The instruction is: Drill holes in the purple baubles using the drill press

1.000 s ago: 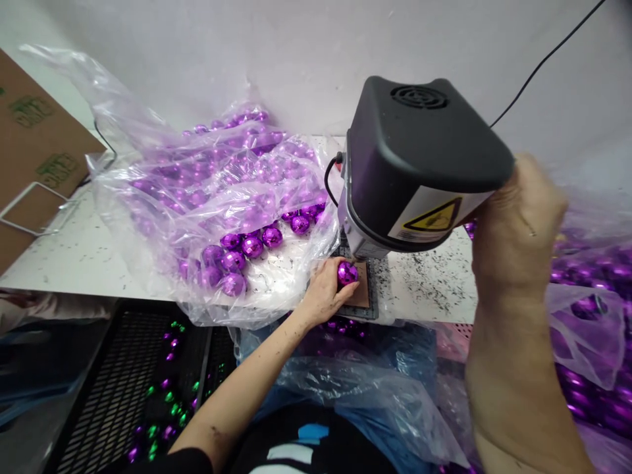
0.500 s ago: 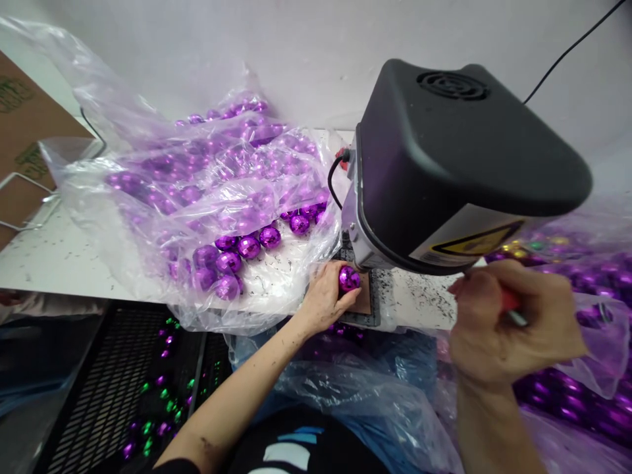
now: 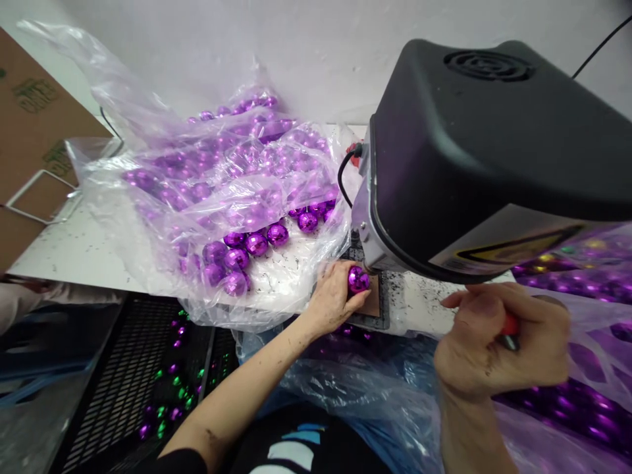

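Beside the metal tip (image 3: pixel 370 262) of a black-housed machine (image 3: pixel 469 145), a purple mirror ball (image 3: pixel 358 280) in the left hand (image 3: pixel 332 297)

From my distant post, I see the ball over a brown pad (image 3: pixel 371 304) on a dark base plate (image 3: pixel 384 317); I cannot tell whether it rests on the pad. The left fingers and thumb are parted just wide enough to span the ball: the fingers curve behind its left side, the thumb runs along its near side. The metal tip is right up against the ball's upper right in my view, though I cannot make out contact.

My right hand (image 3: pixel 501 342) is bunched into a fist around a red handle (image 3: pixel 511 324), fingers curled tight, a metal end poking out. It sits just under the machine's yellow warning label (image 3: pixel 513 245).

Around the plate, dark shavings (image 3: pixel 419 295) speckle the white table (image 3: pixel 447 316). To the left I have a clear plastic bag (image 3: pixel 133 128) spread over many more purple balls (image 3: pixel 257 244), several lying uncovered at its near edge. Farther left stands a cardboard box (image 3: pixel 34 131); below the table, a black crate (image 3: pixel 101 372) shows purple and green beads (image 3: pixel 161 412). More purple balls lie under plastic at far right.
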`<state>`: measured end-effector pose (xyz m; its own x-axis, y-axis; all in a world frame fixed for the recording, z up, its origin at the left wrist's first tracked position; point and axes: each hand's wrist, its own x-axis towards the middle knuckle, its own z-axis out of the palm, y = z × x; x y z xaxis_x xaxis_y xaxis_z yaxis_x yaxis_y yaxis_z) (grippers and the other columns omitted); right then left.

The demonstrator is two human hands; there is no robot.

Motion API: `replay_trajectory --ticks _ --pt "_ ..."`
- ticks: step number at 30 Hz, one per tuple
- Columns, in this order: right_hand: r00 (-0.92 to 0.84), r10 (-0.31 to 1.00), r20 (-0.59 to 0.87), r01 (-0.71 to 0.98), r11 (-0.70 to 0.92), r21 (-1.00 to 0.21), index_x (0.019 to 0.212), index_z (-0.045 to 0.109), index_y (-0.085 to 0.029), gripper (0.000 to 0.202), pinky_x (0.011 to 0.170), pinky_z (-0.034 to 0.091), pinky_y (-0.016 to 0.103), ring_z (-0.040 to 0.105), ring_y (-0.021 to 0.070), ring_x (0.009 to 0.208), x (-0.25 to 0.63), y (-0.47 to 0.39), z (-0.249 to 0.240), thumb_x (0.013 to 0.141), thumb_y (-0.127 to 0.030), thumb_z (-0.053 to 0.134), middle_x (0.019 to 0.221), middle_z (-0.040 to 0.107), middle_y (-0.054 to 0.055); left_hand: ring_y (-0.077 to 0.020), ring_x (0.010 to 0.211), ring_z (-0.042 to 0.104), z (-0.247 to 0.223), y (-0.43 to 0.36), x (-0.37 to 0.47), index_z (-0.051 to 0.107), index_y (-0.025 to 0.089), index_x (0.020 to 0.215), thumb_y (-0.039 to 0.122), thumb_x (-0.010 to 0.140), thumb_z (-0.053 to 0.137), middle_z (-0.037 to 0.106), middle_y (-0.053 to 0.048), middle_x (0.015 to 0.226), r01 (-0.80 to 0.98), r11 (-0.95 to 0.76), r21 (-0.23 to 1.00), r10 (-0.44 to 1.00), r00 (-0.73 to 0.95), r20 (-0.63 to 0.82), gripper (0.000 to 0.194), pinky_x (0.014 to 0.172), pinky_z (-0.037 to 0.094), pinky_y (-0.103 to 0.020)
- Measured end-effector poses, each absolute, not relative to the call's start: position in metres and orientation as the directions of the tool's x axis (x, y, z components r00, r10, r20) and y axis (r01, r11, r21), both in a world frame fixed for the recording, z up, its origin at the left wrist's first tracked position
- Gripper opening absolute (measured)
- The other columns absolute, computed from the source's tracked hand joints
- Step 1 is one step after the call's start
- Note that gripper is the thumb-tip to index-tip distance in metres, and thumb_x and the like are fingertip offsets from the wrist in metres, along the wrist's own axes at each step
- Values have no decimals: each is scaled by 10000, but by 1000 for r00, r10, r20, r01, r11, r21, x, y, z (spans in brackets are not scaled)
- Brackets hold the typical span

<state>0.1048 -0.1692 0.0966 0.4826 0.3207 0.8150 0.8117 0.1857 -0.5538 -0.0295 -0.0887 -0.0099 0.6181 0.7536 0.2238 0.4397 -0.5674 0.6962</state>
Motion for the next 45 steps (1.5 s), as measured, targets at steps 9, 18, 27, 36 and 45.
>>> replay_trajectory --ticks 9,18,27,36,45 --pt "475 298 828 796 255 -548 706 598 -82 198 545 361 201 512 50 568 106 -167 83 869 -185 554 564 488 3 -272 1265 489 -10 -90 -29 461 201 1304 383 956 572 551 -116 1333 440 -565 698 756 614 225 408 1104 348 -443" --pt "520 191 832 780 291 -554 725 623 -123 175 566 367 230 506 72 578 101 -158 76 861 -219 570 589 518 3 -266 1249 501 -9 -89 -29 467 189 1296 381 956 574 553 -120 1324 423 -570 704 752 614 240 405 1064 391 -409" --pt "497 272 824 790 252 -560 745 632 -128 200 605 419 238 553 86 648 108 -161 46 881 -234 530 619 530 14 -268 1249 505 -11 -89 -29 451 204 1315 385 946 590 547 -115 1342 424 -562 710 756 612 232 433 1068 387 -425" --pt "459 301 836 869 44 -492 805 569 -69 507 653 288 178 367 -11 656 141 -129 150 967 -525 418 712 447 -4 -265 1194 533 -12 -89 -30 486 211 1283 342 929 618 595 -94 1230 419 -567 709 750 618 235 400 1053 394 -434" --pt "486 367 793 824 109 -555 740 471 -85 666 688 246 218 340 16 673 160 -100 157 889 -726 368 673 388 -16 -256 1177 558 0 -104 -54 457 192 1325 420 932 622 602 -120 1260 263 -574 775 720 612 326 483 1051 432 -433"
